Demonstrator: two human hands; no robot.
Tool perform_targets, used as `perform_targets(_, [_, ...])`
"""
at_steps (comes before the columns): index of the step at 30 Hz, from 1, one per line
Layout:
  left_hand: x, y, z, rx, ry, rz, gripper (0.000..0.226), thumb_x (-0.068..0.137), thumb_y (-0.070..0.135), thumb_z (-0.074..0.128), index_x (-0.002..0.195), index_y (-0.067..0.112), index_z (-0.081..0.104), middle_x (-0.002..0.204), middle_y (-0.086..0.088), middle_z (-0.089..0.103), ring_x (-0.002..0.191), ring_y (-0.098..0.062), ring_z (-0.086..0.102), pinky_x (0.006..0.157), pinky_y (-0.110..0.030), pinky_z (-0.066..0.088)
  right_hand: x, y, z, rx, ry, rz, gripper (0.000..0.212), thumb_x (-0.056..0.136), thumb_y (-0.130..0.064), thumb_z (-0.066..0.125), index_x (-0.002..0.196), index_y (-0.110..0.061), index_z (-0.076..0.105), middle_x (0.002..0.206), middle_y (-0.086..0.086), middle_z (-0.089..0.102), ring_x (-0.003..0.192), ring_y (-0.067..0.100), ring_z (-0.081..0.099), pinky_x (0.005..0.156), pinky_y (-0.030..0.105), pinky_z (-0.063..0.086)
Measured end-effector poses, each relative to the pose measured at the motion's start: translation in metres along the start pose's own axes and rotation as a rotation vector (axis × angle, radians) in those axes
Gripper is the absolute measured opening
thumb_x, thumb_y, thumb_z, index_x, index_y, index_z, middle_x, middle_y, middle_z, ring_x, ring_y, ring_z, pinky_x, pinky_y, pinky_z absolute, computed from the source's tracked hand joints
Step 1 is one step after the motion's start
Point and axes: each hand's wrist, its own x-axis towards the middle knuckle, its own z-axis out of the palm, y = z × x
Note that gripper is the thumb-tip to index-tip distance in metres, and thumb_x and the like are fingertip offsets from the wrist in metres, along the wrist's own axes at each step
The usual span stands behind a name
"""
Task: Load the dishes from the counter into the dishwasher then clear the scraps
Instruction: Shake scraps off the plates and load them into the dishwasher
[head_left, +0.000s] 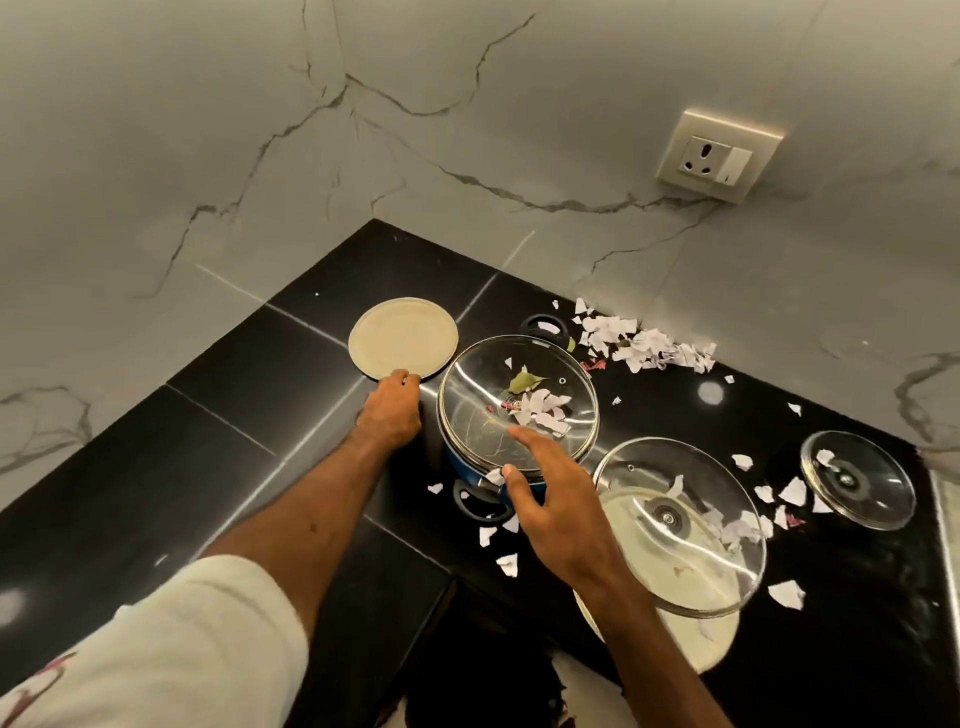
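A cream plate (402, 335) lies flat near the back corner of the black counter (223, 415). My left hand (389, 410) has its curled fingers on the plate's near rim. A blue pot (467, 470) with black handles stands beside it, covered by a glass lid (514, 405) with paper bits and a leaf on it. My right hand (550, 499) hovers with spread fingers over the lid's near edge. Another glass lid (680, 525) rests on a cream plate (711, 642) at the front. A small glass lid (857, 480) lies at the right.
Torn white paper scraps (644, 345) lie piled against the marble wall and scattered over the counter's right half. A wall socket (719, 156) sits above them. The counter's front edge runs below my right forearm.
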Motion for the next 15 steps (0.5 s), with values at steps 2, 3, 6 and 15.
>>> perform_targets(2, [0.019, -0.003, 0.003, 0.044, -0.015, 0.034, 0.04, 0.086, 0.01, 0.063, 0.125, 0.008, 0.055, 0.131, -0.011, 0.054, 0.119, -0.035, 0.056, 0.098, -0.048, 0.051, 0.003, -0.005, 0.004, -0.002, 0.014, 0.014, 0.048, 0.105, -0.032, 0.06, 0.151, -0.034, 0.047, 0.149, -0.025, 0.047, 0.138, -0.012, 0.038, 0.101, -0.005, 0.027])
perform_targets(3, [0.027, -0.004, 0.005, 0.062, -0.027, 0.056, 0.042, 0.085, 0.011, 0.064, 0.125, 0.007, 0.055, 0.13, -0.012, 0.055, 0.119, -0.035, 0.056, 0.099, -0.047, 0.05, 0.004, -0.007, 0.006, -0.003, 0.023, 0.016, 0.048, 0.105, -0.032, 0.06, 0.151, -0.034, 0.048, 0.148, -0.026, 0.047, 0.138, -0.013, 0.038, 0.103, -0.004, 0.028])
perform_targets(6, [0.039, -0.004, 0.009, 0.114, -0.047, 0.069, 0.044, 0.085, 0.014, 0.066, 0.126, 0.006, 0.054, 0.128, -0.015, 0.055, 0.116, -0.035, 0.057, 0.095, -0.047, 0.051, 0.006, -0.009, 0.01, -0.005, 0.049, 0.025, 0.047, 0.105, -0.029, 0.061, 0.15, -0.033, 0.05, 0.147, -0.025, 0.05, 0.137, -0.015, 0.04, 0.105, 0.0, 0.031])
perform_targets(15, [0.034, -0.006, 0.0, 0.36, 0.066, 0.173, 0.026, 0.094, 0.013, 0.059, 0.118, 0.007, 0.053, 0.118, -0.014, 0.062, 0.102, -0.031, 0.062, 0.083, -0.041, 0.051, 0.006, -0.014, 0.017, -0.006, 0.06, 0.067, 0.048, 0.105, -0.029, 0.061, 0.151, -0.034, 0.049, 0.147, -0.027, 0.047, 0.137, -0.018, 0.038, 0.104, -0.002, 0.031])
